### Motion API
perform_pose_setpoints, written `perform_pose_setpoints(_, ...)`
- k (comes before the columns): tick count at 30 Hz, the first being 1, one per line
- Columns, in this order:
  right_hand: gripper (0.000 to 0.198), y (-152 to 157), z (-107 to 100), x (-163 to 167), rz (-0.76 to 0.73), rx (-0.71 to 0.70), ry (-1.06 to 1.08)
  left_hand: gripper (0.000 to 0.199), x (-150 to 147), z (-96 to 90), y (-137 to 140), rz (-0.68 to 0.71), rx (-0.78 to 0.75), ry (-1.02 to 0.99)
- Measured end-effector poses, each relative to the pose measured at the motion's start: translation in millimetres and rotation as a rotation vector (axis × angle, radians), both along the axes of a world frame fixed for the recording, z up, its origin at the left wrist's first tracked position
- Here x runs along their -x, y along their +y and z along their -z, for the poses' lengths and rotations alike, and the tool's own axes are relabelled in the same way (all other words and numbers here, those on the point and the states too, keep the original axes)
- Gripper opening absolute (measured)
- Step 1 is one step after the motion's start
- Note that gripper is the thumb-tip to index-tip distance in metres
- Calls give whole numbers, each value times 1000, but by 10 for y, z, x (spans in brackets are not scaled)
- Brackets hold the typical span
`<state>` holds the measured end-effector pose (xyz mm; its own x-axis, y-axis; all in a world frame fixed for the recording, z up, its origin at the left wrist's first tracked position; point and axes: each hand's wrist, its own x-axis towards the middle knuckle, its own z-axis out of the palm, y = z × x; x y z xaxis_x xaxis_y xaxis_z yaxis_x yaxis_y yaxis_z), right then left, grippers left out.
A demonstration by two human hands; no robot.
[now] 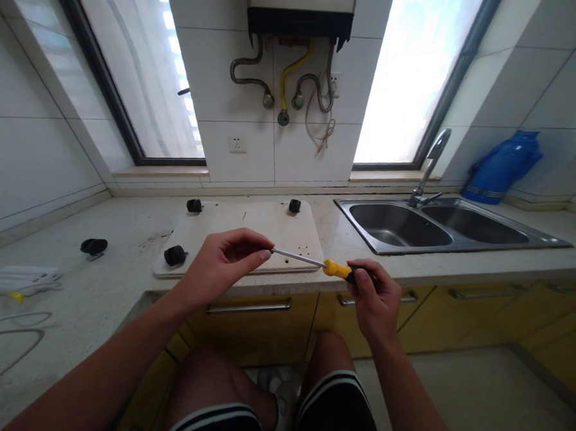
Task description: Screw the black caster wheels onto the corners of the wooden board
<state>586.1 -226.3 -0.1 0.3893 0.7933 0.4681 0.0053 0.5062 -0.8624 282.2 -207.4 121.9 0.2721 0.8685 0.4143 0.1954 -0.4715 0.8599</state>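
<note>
My right hand (374, 297) is wrapped round the yellow and black handle of a screwdriver (336, 268), whose metal shaft points left. At the shaft's end, the thumb and fingers of my left hand (230, 254) pinch together. Something small and dark shows there, too small to name. Below and behind the hands, a pale flat board (249, 220) lies on the counter. Black caster wheels stand at its back left (194, 205), back right (295, 206) and front left (174, 255) corners. Its front right corner shows only small holes.
A loose black caster (94, 246) lies left of the board, near a white power strip (19, 280) and cable. To the right are a double steel sink (398, 224) with a tap (433, 162) and a blue bundle (505, 166). Drawers with handles (248, 308) front the counter.
</note>
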Motion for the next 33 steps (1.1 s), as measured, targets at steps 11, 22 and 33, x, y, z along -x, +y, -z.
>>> perform_pose_setpoints(11, 10, -136, -282, -178, 62, -229, -337, 19, -22, 59, 115, -9, -163, 225)
perform_pose_setpoints(22, 53, 70, 164, -149, 132, 132, 200, 55, -353, 377, 775, 104, -28, 84)
perform_pose_setpoints(33, 58, 674, -97, -318, 304, -6, 417, 60, -922, 830, 2732, -183, -307, 397)
